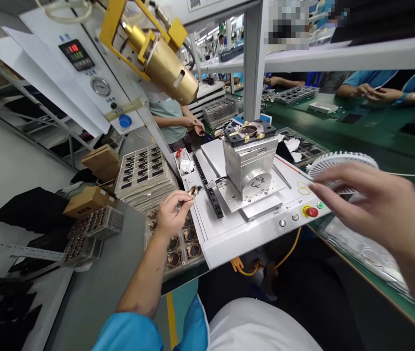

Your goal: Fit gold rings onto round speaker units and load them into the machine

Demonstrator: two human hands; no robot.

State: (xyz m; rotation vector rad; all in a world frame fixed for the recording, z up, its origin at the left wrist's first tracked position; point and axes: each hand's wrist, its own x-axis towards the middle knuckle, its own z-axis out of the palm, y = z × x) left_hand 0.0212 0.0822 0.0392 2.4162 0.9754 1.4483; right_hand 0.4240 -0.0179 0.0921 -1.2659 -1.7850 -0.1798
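Note:
My left hand is closed in a pinch on a small round gold-rimmed part, held above the left edge of the white machine base. Below that hand lies a clear tray with several round gold-rimmed parts. My right hand is raised at the right, blurred, its fingers stretched out in front of a white fan. Two thin yellow rings lie on the base near its fingertips. Between my hands stands a metal block fixture, topped by a black plate with a round gold-rimmed part.
A gold cylindrical press head hangs over the base. Buttons and a red emergency stop line its front edge. Stacked trays and cardboard boxes stand at left. Co-workers' hands are across the green table.

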